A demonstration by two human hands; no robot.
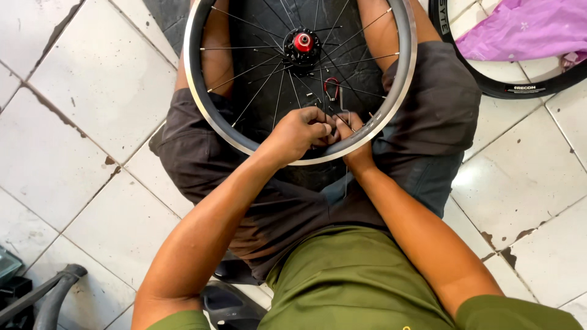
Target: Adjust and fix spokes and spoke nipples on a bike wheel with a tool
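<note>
A spoked bicycle wheel with a silver rim (211, 116) and a black hub with a red centre (302, 43) lies across my lap between my knees. My left hand (301, 131) is closed around something small at the near part of the rim, among the spokes. My right hand (350, 131) meets it from the other side, fingers pinched on a thin spoke end. A small tool with a red loop (331, 89) hangs on the spokes just above both hands.
A black bicycle tyre (520, 85) lies on the tiled floor at the upper right, with a purple cloth (520, 27) over it. A dark tube or hose (52, 296) sits at the lower left. White floor tiles (92, 73) surround me.
</note>
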